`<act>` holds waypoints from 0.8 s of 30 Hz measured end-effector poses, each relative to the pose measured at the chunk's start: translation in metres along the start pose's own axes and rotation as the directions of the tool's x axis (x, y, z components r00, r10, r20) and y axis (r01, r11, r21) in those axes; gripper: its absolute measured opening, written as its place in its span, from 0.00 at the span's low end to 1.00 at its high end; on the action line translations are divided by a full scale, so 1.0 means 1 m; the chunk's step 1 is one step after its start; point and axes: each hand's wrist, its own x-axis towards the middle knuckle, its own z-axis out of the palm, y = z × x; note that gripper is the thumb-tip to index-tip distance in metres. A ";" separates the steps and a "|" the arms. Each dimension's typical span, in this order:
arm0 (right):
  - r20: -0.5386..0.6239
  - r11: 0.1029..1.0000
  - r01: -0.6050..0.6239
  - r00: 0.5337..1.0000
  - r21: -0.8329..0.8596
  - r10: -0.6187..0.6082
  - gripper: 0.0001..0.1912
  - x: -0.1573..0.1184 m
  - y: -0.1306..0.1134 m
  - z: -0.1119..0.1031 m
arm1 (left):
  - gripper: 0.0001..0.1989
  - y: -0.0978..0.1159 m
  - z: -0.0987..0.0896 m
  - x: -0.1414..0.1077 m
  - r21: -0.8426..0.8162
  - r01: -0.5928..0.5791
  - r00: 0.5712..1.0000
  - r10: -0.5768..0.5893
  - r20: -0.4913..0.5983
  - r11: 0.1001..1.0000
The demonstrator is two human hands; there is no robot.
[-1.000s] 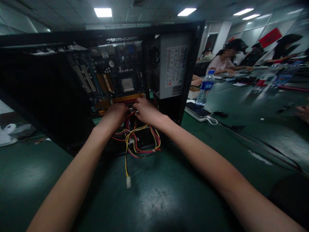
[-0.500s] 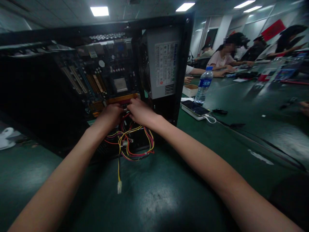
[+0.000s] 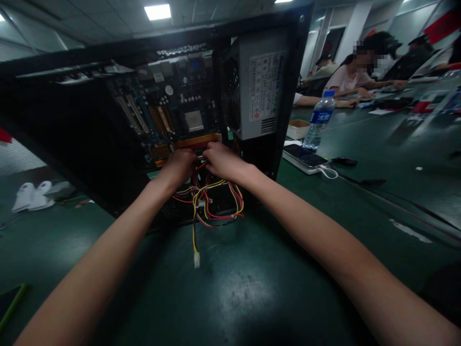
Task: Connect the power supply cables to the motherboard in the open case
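Note:
An open black computer case point(image 3: 173, 42) stands on the table, its motherboard point(image 3: 180, 86) facing me and a grey power supply point(image 3: 248, 115) at upper right. Both hands reach inside, just below the orange memory slots point(image 3: 198, 142). My left hand point(image 3: 180, 167) has its fingers curled at the board's lower edge. Close beside it, my right hand point(image 3: 224, 161) is closed in a pinch. A red cable runs near their fingertips, but what either hand grips is hidden. Yellow, red and black power cables point(image 3: 236, 194) loop below, one hanging down to a white connector point(image 3: 196, 260).
On the right of the green table point(image 3: 288, 283) are a water bottle point(image 3: 320, 122), a phone point(image 3: 304, 154) on a white box, a small open box point(image 3: 298, 129) and black cables. White objects point(image 3: 34, 196) lie at left. People sit across the table.
My view has turned, so the case and table items appear farther right and slightly higher. Both hands stay at the same spot below the memory slots, fingers still closed.

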 end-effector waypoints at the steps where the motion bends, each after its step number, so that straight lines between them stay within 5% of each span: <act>1: -0.002 1.000 0.003 1.000 -0.002 -0.003 0.12 0.000 0.000 0.001 | 0.17 0.001 -0.001 0.000 0.034 -0.006 1.000 0.006 0.004 0.999; 13: 0.006 1.000 -0.006 1.000 -0.006 0.006 0.12 0.000 -0.001 0.001 | 0.15 0.002 0.001 0.003 0.112 -0.037 0.999 0.036 0.008 0.993; 19: -0.032 0.988 -0.003 0.999 -0.152 -0.002 0.15 -0.003 -0.011 -0.008 | 0.14 0.004 0.000 0.003 0.078 -0.021 0.999 0.024 -0.026 0.997; 24: 0.041 0.985 0.010 0.999 -0.174 -0.003 0.18 -0.003 -0.015 -0.011 | 0.13 0.003 0.002 0.004 0.069 0.002 0.999 0.000 -0.038 0.998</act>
